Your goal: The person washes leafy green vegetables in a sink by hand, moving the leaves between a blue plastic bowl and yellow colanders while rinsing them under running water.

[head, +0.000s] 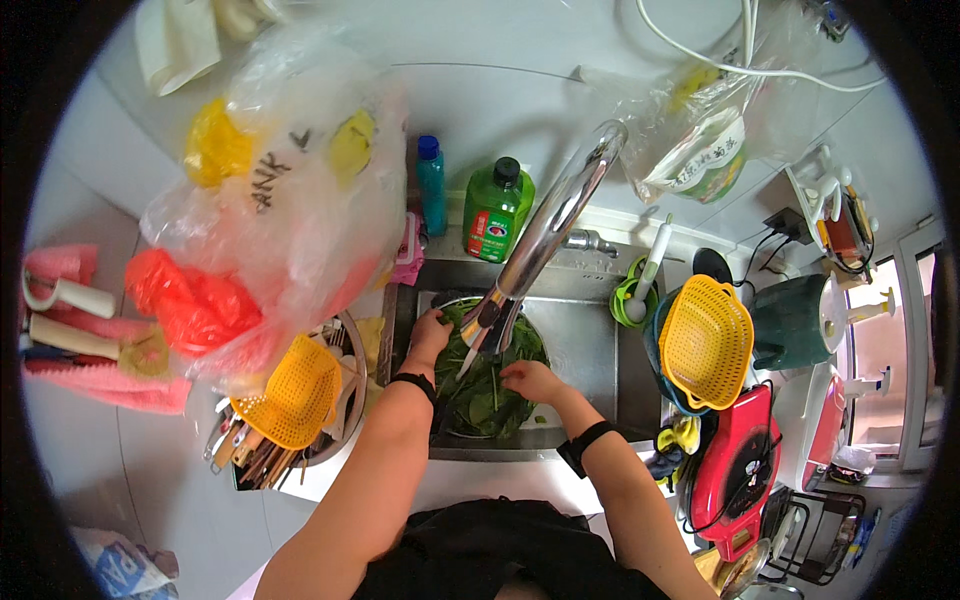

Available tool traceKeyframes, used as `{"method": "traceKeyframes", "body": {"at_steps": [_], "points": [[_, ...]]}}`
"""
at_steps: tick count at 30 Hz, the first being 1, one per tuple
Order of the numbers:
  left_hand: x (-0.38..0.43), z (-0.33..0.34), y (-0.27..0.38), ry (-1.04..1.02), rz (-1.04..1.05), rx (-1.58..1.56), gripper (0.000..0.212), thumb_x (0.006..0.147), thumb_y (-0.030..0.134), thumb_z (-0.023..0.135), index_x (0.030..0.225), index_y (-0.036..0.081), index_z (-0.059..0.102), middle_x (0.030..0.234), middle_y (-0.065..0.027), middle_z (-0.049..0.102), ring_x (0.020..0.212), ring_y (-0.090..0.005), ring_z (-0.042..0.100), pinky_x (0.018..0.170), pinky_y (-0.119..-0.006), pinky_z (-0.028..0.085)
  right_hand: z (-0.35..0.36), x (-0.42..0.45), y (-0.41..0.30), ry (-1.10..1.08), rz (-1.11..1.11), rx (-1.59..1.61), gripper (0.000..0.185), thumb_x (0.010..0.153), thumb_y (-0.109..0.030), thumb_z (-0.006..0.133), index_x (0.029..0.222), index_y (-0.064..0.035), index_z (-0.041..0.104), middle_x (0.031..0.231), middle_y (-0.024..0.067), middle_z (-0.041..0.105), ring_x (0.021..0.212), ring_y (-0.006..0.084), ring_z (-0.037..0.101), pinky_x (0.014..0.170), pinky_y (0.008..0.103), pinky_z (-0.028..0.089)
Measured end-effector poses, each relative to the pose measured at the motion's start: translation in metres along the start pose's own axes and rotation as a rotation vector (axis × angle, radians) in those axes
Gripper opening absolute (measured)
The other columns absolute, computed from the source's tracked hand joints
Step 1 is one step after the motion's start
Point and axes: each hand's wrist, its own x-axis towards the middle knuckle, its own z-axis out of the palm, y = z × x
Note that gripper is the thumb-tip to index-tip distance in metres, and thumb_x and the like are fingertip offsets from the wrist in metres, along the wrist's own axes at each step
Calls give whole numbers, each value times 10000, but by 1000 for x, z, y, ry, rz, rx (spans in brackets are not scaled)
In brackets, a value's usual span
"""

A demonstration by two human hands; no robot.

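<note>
Leafy greens (pixel 487 401) fill a round metal basin (pixel 546 341) that stands in the stainless steel sink (pixel 592 360). A chrome faucet (pixel 551 217) arches over them, with water running from its spout. At the basin's left edge my left hand (pixel 430 335) has its fingers bent over the leaves; what lies under the fingertips is hidden. On the right side of the greens, my right hand (pixel 531 379) has its fingertips on a leaf or stem near the water stream. Both wrists wear black bands.
Behind the sink stand a green detergent bottle (pixel 498 214) and a blue bottle (pixel 432 187). Plastic bags (pixel 315 180) hang at the left above a yellow basket (pixel 296 390) and utensils. Another yellow basket (pixel 706 341), a green brush holder (pixel 626 304) and a red electric appliance (pixel 735 472) are at the right.
</note>
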Motion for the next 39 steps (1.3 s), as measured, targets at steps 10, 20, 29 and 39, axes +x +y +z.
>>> {"method": "traceKeyframes", "body": {"at_steps": [10,20,29,39], "points": [[14,1,-22,43,32,-159,398,665,259,714,1018,96,631,1049,-122,607,928,-296,590,766,-423,483,8,15,0,1,87,-16,335,768,-242,602,1039,-47,624,951,149,641,839,279,613,741,367,482],[-67,-52,33,248,333,-157,352,650,87,706,986,59,602,1025,-139,506,919,-346,534,813,-409,443,13,10,-32,-14,0,-257,339,753,-226,581,1050,-71,627,1023,147,620,911,315,586,799,389,468],[-143,-103,86,115,472,-209,351,655,108,687,980,22,586,888,-148,537,864,-339,540,743,-399,438,-4,-5,-72,495,-354,-84,371,707,-150,640,1066,-75,585,976,151,605,922,328,561,820,394,450],[-152,-83,72,-66,556,-350,359,708,184,709,988,-26,629,812,-99,618,699,-153,581,629,-301,459,9,-12,-72,385,-222,-55,419,638,-226,691,1000,-54,572,842,177,615,803,353,585,722,415,465]]}}
